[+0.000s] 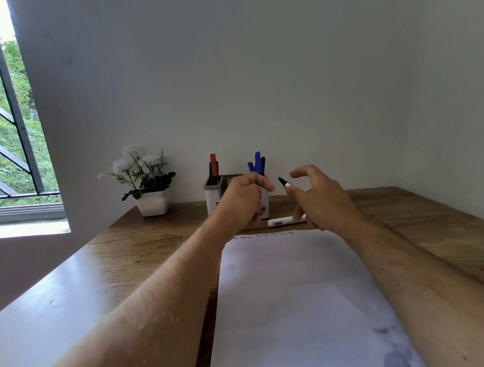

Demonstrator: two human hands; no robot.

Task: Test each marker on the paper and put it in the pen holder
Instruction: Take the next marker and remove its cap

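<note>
A: Hands raised before the pen holder (213, 199) at the worktop's (139, 245) wall edge?

B: Left hand (243, 198) curled, grip unclear; right hand (321, 197) pinches an uncapped marker (284, 182). Paper (291, 297) lies below.

Your uncapped black marker (285, 183) is held above the far tabletop; another white-bodied marker (286, 221) lies beyond the paper's (294, 297) far edge, beside the white pen holder (213, 198) holding red, green and blue markers.

Pen holder (213, 199) behind paper (291, 297), right of plant (144, 175)
</note>
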